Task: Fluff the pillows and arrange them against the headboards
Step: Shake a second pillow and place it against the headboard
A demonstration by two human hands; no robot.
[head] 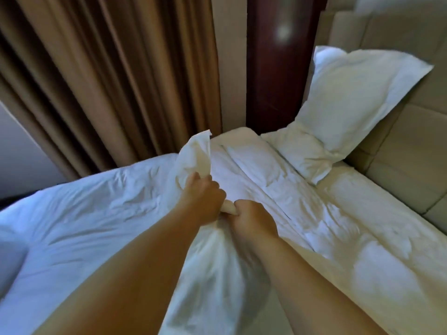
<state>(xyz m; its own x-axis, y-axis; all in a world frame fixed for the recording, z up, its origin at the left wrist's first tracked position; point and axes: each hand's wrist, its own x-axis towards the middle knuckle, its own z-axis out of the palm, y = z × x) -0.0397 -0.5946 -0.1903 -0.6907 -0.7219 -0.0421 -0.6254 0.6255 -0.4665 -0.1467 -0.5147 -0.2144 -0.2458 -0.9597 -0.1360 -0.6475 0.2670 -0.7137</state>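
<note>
**Both hands gripping one pillow over the bed**

Both bare forearms reach forward from the bottom of the view and meet near the centre. The left hand [202, 198] is closed in a fist around bunched fabric of a soft white fabric-cased pillow [212, 262], knuckles up. The right hand [254, 220] sits just beside it, almost touching, fingers curled tight on the same gathered edge.

The held pillow hangs between the arms, its long axis running from the bottom of the view up toward the hands; one loose corner sticks up past the left fist toward the pleated brown curtain [108, 81].

Two pillows can be counted. The second white pillow [348, 100] stands tilted against the padded beige panelled headboard [399, 151], its long axis slanting from lower left to upper right, lower end resting on the rumpled white bed sheet [96, 209]. A dark reddish wooden post [280, 68] stands between curtain and headboard.
</note>
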